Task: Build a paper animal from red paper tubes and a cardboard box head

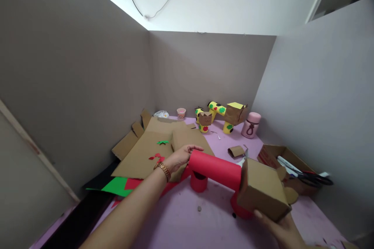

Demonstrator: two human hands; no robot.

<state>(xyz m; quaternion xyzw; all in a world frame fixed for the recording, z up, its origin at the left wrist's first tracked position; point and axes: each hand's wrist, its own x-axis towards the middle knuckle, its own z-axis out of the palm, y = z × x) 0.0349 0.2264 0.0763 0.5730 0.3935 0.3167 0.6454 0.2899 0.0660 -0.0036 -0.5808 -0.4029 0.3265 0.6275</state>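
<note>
My left hand, with a gold watch on the wrist, grips the far end of a red paper tube. The tube lies across two short red rolls; one red roll stands under its left end. My right hand holds a small brown cardboard box from below, fixed to the tube's right end. Everything sits over a pink table top.
Flat cardboard sheets with red and green cut-outs lie at the left, over green and red paper. At the back stand a yellow tube figure, a pink bottle and a cup. An open box with scissors is right.
</note>
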